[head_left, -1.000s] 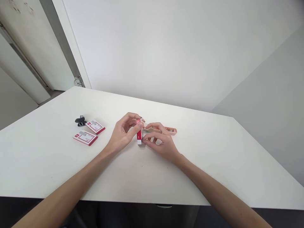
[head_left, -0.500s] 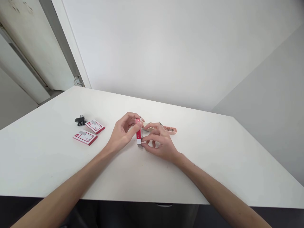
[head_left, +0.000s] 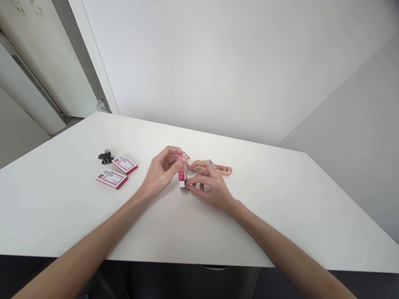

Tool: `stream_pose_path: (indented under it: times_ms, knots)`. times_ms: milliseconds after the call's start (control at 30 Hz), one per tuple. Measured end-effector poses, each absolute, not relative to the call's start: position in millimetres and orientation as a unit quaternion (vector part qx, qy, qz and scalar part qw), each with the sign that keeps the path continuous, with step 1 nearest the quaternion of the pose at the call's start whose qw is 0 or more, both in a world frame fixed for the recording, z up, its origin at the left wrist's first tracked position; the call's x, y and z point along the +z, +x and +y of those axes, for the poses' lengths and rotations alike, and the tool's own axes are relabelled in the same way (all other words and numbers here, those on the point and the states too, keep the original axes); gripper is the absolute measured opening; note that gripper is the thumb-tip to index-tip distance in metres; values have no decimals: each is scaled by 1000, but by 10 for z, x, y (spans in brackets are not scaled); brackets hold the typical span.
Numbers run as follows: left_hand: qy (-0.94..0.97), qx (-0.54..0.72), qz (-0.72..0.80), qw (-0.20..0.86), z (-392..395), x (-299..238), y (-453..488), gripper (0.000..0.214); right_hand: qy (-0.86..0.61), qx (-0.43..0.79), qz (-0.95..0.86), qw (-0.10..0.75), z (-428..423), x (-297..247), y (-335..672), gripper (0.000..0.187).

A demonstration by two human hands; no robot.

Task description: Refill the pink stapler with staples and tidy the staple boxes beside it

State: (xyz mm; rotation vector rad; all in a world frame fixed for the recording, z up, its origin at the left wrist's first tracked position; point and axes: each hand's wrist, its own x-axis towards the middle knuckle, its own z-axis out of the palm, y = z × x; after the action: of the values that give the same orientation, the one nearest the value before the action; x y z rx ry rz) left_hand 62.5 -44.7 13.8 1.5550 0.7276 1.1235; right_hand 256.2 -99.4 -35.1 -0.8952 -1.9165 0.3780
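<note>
A small red and white box (head_left: pixel 182 174) stands on end on the white table (head_left: pixel 280 207), near its middle. My left hand (head_left: pixel 162 172) pinches the box's upper end between thumb and fingers. My right hand (head_left: pixel 210 187) grips its lower end with curled fingers. Just behind my right hand lies a pink stapler (head_left: pixel 218 168), opened out flat and partly hidden by my fingers.
Two more red and white boxes (head_left: pixel 111 179) (head_left: pixel 125 164) lie flat at the left of the table, with a black binder clip (head_left: pixel 106 157) beside them. A white wall rises behind the table; a door frame stands at the far left.
Both hands stay on the upright box. The fingers have shifted slightly and the box's top has tilted a little toward my left hand.
</note>
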Motion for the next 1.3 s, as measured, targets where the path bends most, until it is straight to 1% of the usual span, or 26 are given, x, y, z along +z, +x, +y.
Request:
stream_pose_path:
  times_ms: [233,500,567,700,867,1033,1300]
  knots:
    - [641,472,318,515,-444,145,625,41,-356,166,-780,487,-998,-345,2564,11]
    - [641,471,326,510,-445,154,623,41,-367,178,-772,487,-1020,-324,2569,6]
    - [642,470,325,512,-448,158,623,41,-364,181,-773,488,-1019,-318,2569,8]
    - [641,470,322,514,-450,158,627,39,-357,160,-784,483,-1004,-319,2566,13]
    - [646,464,314,518,-447,142,628,38,-344,130,-793,486,-989,-329,2548,11]
    - [649,459,311,522,-444,136,624,35,-360,122,-795,472,-998,-327,2541,9]
    - [640,463,322,522,-457,163,631,39,-358,120,-796,473,-1006,-328,2557,9]
